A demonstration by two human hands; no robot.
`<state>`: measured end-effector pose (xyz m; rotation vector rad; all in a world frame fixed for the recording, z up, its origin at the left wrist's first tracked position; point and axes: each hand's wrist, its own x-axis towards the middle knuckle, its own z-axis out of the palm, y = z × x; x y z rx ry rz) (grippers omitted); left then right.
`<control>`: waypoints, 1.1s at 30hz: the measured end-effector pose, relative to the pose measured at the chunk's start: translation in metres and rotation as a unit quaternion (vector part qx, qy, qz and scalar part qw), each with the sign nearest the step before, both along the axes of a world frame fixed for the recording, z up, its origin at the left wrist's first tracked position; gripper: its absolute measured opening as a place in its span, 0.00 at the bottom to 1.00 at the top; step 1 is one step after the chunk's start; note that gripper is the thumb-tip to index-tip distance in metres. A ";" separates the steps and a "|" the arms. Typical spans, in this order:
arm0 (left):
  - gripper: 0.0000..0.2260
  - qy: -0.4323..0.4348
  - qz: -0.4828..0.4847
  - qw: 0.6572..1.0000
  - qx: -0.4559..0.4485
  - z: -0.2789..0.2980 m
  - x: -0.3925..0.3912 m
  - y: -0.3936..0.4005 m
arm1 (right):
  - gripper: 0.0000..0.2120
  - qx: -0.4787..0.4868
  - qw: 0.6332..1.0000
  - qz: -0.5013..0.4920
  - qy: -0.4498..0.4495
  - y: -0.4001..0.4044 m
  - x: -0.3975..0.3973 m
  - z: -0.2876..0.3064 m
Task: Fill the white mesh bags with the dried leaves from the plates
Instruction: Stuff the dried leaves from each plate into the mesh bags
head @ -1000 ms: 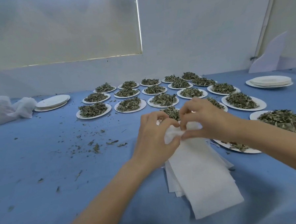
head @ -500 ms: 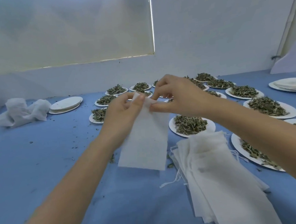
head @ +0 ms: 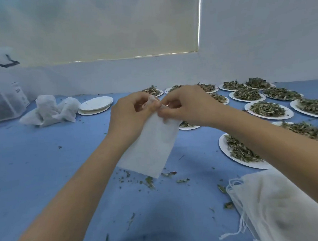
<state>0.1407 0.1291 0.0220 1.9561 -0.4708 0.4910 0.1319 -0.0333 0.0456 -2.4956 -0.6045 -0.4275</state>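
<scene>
A flat white mesh bag (head: 152, 146) hangs above the blue table, held by its top edge. My left hand (head: 128, 114) pinches the left side of the mouth, and my right hand (head: 187, 106) pinches the right side. The bag looks flat, with no leaves showing through it. Several white plates heaped with dried leaves (head: 268, 109) stand on the right half of the table. The nearest leaf plate (head: 237, 151) lies just under my right forearm. A stack of spare mesh bags (head: 280, 206) with drawstrings lies at the lower right.
Stacked bare plates (head: 95, 105) sit at the back, with bunched white bags (head: 51, 111) to their left. A clear plastic container (head: 4, 102) stands at the far left by the wall. Leaf crumbs (head: 148, 181) dot the blue tablecloth (head: 37, 163) under the bag.
I lifted one bag off the stack and carried it up and to the left. My view has swung left, so the stack and plates now sit further right. Both hands stay on the bag's top.
</scene>
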 end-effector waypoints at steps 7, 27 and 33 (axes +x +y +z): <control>0.04 -0.006 0.049 0.998 -0.033 0.000 0.022 0.026 | 0.15 0.082 0.985 0.082 0.128 0.025 0.032 -0.003; 0.29 -0.034 -0.041 0.958 0.283 -0.008 0.038 0.052 | 0.07 0.346 0.790 0.170 0.478 0.043 0.066 -0.009; 0.34 -0.107 0.123 0.926 0.341 -0.028 0.058 0.055 | 0.19 0.351 0.759 0.233 0.497 0.066 0.096 -0.008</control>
